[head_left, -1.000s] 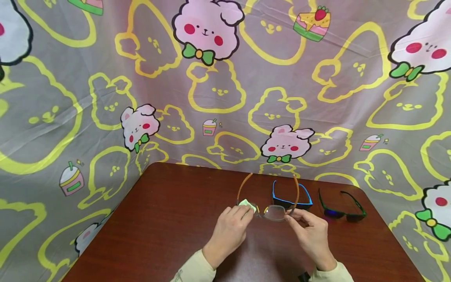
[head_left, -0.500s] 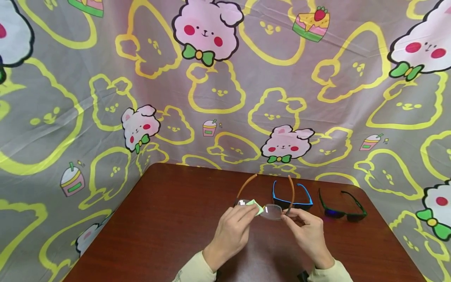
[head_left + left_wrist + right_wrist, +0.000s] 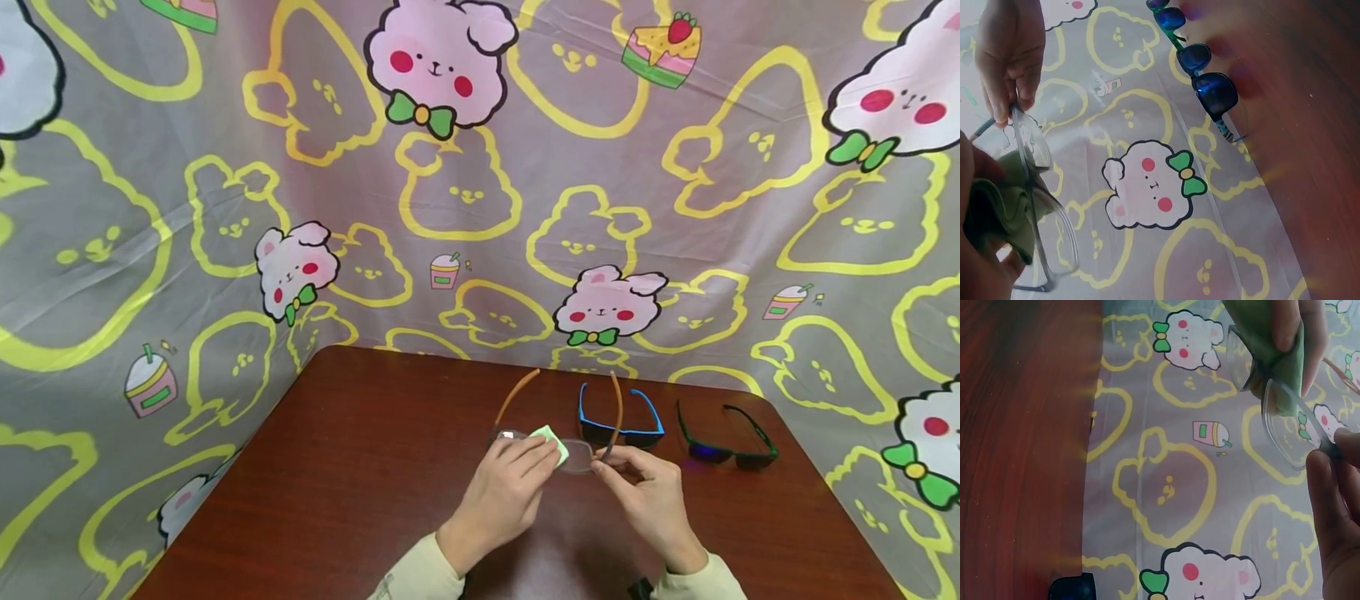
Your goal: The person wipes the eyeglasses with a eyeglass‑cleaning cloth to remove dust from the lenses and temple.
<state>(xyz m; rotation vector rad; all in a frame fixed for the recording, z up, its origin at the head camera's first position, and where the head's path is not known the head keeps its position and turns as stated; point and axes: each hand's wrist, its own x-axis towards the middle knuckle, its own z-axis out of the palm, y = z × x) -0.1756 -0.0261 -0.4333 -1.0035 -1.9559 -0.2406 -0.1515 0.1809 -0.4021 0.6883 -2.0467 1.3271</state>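
Note:
Over the dark red-brown table, a pair of clear-framed eyeglasses [image 3: 577,457] with orange-brown temples is held up, temples pointing away. My right hand [image 3: 651,504] pinches its right corner near the hinge, thumb and fingertips meeting there in the right wrist view. A folded light green cloth [image 3: 554,447] is in my left hand [image 3: 504,492], pressed at the bridge and the inner side of the lenses. In the left wrist view the cloth [image 3: 1007,203] bunches behind the frame between thumb and fingers. My left fingers hide part of the left lens in the head view.
Blue-framed sunglasses [image 3: 622,432] lie behind the right hand, and dark green-black sunglasses [image 3: 731,457] lie to their right. A small black object [image 3: 641,588] is beside the right wrist. Patterned fabric [image 3: 465,200] with cartoon rabbits hangs around the table [image 3: 322,467].
My left hand has moved the cloth rightward from the left lens to the bridge. The eyeglasses and my right hand have shifted slightly left.

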